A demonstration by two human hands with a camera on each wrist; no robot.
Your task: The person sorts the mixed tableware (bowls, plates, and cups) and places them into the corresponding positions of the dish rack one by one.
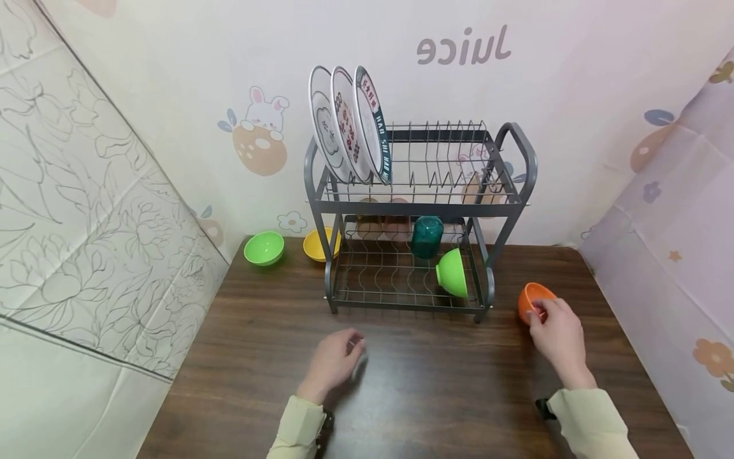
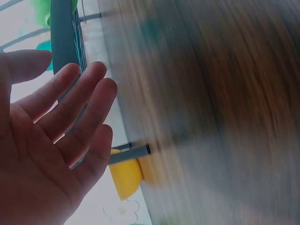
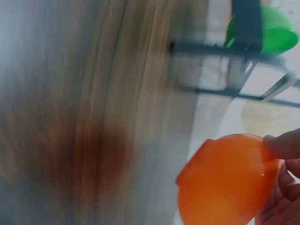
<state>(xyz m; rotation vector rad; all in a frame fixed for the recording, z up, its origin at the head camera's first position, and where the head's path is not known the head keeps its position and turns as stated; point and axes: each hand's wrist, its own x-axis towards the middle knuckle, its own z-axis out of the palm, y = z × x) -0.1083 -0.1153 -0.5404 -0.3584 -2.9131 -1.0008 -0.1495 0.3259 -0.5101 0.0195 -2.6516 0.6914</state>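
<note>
My right hand (image 1: 559, 335) pinches the rim of an orange bowl (image 1: 528, 301) to the right of the dish rack. In the right wrist view the thumb lies over the edge of the tilted orange bowl (image 3: 229, 183), its underside facing the camera. My left hand (image 1: 334, 361) hovers over the table in front of the rack, holding nothing; the left wrist view shows its fingers (image 2: 89, 108) loosely extended. The two-tier dish rack (image 1: 413, 209) holds several plates on top, including a patterned plate (image 1: 371, 127). On its lower tier a green bowl (image 1: 452, 274) stands on its side.
Toward the back left sit a light green bowl (image 1: 264, 248) and a yellow bowl (image 1: 315, 245), the latter beside the rack's left leg. A teal glass (image 1: 427, 237) and brownish cups (image 1: 395, 227) stand at the back of the lower tier. Wooden table (image 1: 258, 357) lies below.
</note>
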